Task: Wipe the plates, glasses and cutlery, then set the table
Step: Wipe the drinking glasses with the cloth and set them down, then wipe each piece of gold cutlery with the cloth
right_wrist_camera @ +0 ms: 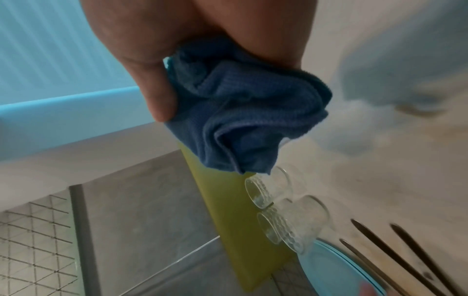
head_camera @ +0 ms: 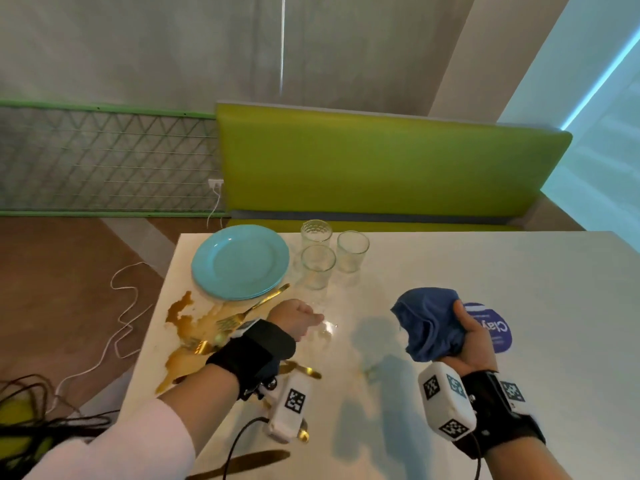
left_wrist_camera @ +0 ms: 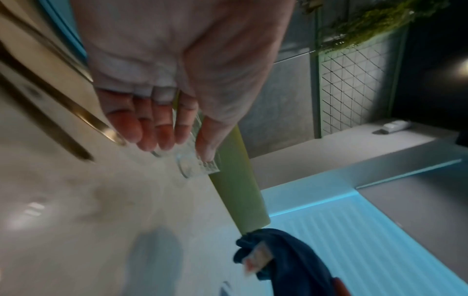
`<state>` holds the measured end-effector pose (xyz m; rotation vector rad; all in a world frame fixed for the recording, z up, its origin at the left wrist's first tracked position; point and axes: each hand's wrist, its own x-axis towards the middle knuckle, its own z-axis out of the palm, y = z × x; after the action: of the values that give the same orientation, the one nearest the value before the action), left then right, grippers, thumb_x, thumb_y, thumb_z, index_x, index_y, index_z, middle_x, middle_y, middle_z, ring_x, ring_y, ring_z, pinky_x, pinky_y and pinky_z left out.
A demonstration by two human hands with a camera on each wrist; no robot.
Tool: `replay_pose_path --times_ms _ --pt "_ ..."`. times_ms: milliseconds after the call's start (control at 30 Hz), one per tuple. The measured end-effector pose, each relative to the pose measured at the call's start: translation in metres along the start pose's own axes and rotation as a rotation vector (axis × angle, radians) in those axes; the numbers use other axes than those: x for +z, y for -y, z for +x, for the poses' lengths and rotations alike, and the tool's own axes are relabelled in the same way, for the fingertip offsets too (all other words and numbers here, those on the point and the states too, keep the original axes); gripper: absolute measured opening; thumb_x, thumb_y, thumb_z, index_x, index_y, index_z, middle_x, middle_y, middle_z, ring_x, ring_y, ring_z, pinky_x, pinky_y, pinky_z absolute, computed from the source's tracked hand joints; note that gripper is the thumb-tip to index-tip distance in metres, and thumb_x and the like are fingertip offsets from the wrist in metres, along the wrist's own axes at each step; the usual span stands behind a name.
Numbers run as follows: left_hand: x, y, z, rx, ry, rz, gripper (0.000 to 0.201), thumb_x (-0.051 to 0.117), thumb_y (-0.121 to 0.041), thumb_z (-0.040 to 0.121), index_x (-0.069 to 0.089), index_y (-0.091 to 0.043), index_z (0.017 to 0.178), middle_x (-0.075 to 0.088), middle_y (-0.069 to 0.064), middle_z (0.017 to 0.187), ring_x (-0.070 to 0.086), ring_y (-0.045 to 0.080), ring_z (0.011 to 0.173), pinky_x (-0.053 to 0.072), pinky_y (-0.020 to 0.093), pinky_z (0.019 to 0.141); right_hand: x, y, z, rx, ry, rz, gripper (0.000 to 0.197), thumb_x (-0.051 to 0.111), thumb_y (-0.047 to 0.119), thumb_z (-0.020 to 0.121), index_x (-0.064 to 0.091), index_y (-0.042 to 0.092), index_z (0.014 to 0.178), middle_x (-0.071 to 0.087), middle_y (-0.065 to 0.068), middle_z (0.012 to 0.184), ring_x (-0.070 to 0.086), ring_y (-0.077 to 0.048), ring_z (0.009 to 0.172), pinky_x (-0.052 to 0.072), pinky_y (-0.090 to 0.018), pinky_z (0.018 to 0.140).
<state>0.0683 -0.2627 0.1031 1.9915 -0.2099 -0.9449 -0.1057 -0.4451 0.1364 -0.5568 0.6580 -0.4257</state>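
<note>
Holding a glass (head_camera: 322, 327) in left grip (head_camera: 294, 318), right grip (head_camera: 474, 341) clutching blue cloth (head_camera: 429, 323).

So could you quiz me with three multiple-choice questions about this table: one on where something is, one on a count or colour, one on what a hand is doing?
1. Where does the brown spill lie?
A. near the table's left edge
B. beside the purple sticker
C. on the green bench

2. How many glasses stand upright beside the blue plates?
A. one
B. three
C. five

3. What does the right hand hold?
A. a fork
B. nothing
C. a bunched blue cloth

Answers: 1 A, below the plates; 2 B, three clustered glasses; 3 C, fingers wrap it.
</note>
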Motion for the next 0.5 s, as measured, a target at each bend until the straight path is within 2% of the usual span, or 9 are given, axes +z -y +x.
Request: replay_pose_path --times_ms 33,67,100,167,200,267,300,400,500 --pt "-0.011 0.015 -0.012 0.010 -0.024 0.067 0.020 0.067 -0.027 0.084 0.060 -0.011 0.095 0.057 0.001 0.080 0.053 0.017 0.073 0.044 0.027 0.067 -0.001 -0.011 -0.011 -0.012 -0.026 -0.009 0.039 0.083 0.037 0.058 0.074 0.006 0.081 0.075 -0.013 0.079 0.072 -0.027 0.066 0.057 -0.045 0.062" --pt "-0.021 0.031 -0.023 0.017 -0.042 0.131 0.016 0.068 -0.028 0.083 0.060 -0.015 0.088 0.058 0.000 0.084 0.056 0.018 0.080 0.045 0.028 0.074 -0.002 -0.022 -0.022 -0.020 -0.032 -0.025 0.040 0.081 0.038 0.060 0.073 0.006 0.083 0.074 -0.014 0.083 0.072 -0.029 0.069 0.056 -0.048 0.065" --pt "-0.029 0.045 -0.036 0.023 -0.051 0.195 0.014 0.067 -0.026 0.083 0.062 -0.014 0.088 0.060 0.001 0.089 0.057 0.019 0.087 0.046 0.028 0.081 -0.004 -0.033 -0.032 -0.011 -0.025 -0.047 0.049 0.088 0.038 0.048 0.075 0.005 0.082 0.074 -0.017 0.088 0.072 -0.031 0.073 0.053 -0.053 0.070" --pt "-0.040 0.072 -0.057 0.025 -0.023 0.405 0.024 0.063 -0.025 0.087 0.065 -0.006 0.102 0.064 0.005 0.105 0.059 0.022 0.102 0.046 0.029 0.091 -0.005 -0.055 -0.055 0.055 -0.014 -0.066 0.067 0.094 0.029 0.019 0.076 0.000 0.077 0.072 -0.022 0.092 0.071 -0.036 0.077 0.052 -0.057 0.077" --pt "-0.044 0.085 -0.067 0.003 0.021 0.529 0.030 0.061 -0.026 0.088 0.065 -0.005 0.108 0.065 0.006 0.112 0.059 0.023 0.107 0.046 0.030 0.093 -0.005 -0.066 -0.065 0.093 0.000 -0.052 0.070 0.094 0.024 0.013 0.076 -0.004 0.074 0.072 -0.024 0.089 0.071 -0.037 0.075 0.055 -0.054 0.073" --pt "-0.050 0.110 -0.086 -0.046 0.106 0.739 0.036 0.063 -0.030 0.085 0.064 -0.007 0.112 0.066 0.007 0.114 0.061 0.024 0.107 0.049 0.031 0.092 -0.001 -0.083 -0.086 0.140 0.019 -0.063 0.069 0.093 0.016 0.005 0.074 -0.007 0.067 0.072 -0.024 0.081 0.071 -0.036 0.067 0.057 -0.045 0.055" --pt "-0.052 0.123 -0.090 -0.077 0.136 0.803 0.037 0.068 -0.031 0.080 0.065 -0.009 0.110 0.067 0.006 0.109 0.064 0.023 0.101 0.052 0.031 0.089 0.000 -0.091 -0.093 0.141 0.020 -0.065 0.068 0.092 0.015 0.003 0.074 -0.007 0.064 0.072 -0.024 0.077 0.071 -0.035 0.064 0.056 -0.042 0.049" --pt "-0.065 0.139 -0.112 -0.133 0.199 0.926 0.040 0.076 -0.020 0.059 0.068 -0.010 0.097 0.069 0.003 0.087 0.067 0.022 0.078 0.056 0.031 0.075 0.000 -0.109 -0.110 0.125 0.025 -0.070 0.066 0.089 0.014 0.001 0.074 -0.006 0.062 0.072 -0.023 0.073 0.070 -0.033 0.060 0.056 -0.039 0.046" --pt "-0.073 0.147 -0.126 -0.154 0.271 0.985 0.048 0.070 -0.007 0.055 0.065 -0.003 0.102 0.068 0.008 0.094 0.066 0.023 0.082 0.053 0.027 0.071 -0.006 -0.122 -0.119 0.106 0.010 -0.042 0.065 0.089 0.018 0.003 0.075 -0.003 0.063 0.072 -0.022 0.076 0.070 -0.035 0.062 0.057 -0.043 0.050"
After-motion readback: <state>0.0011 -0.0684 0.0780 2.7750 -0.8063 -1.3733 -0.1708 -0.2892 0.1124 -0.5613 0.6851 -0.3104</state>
